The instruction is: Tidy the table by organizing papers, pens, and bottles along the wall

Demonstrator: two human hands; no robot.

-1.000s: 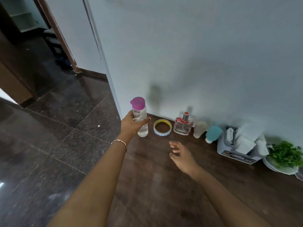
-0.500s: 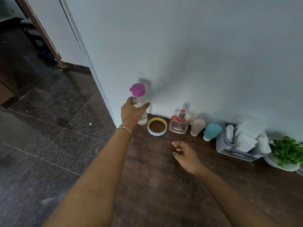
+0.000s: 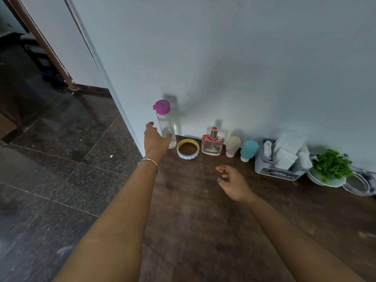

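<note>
**Spotter:** You are standing the pink-capped bottle (image 3: 165, 127) upright at the 11 o'clock corner of the bench (image 3: 203, 220), close against the wall (image 3: 244, 58). Your left hand (image 3: 156, 140) is lying slack beside its lower half. The thumb is clear of it, the fingertips (image 3: 168, 136) seem to be just touching the clear plastic, and nothing is gripped.

**Coach:** As I am judging it, you are letting go. Be drawing that hand straight back toward 6 o'clock, not sweeping toward 3. The tape roll (image 3: 187, 150) is lying just beside the bottle at its 3 o'clock, and the perfume bottle (image 3: 212, 145) is standing just past that.

**Spotter:** You are also working right at the bench's edge (the floor (image 3: 50, 159) is lying below at 9 o'clock). A tall, narrow bottle is probably going to tip easily. Be checking that its base is sitting flat before your fingertips are leaving it.

**Coach:** Your right hand (image 3: 232, 182) is hovering over bare wood near the middle, fingers loosely curled, holding nothing. It is sitting well placed to steady the bottle if it is wobbling.

**Spotter:** The row is running on toward 3 o'clock with a white bottle (image 3: 233, 146), a teal bottle (image 3: 248, 150), a tissue box (image 3: 278, 171) and a plant (image 3: 330, 165). No papers or pens are showing, so you are looking elsewhere for those.
</note>
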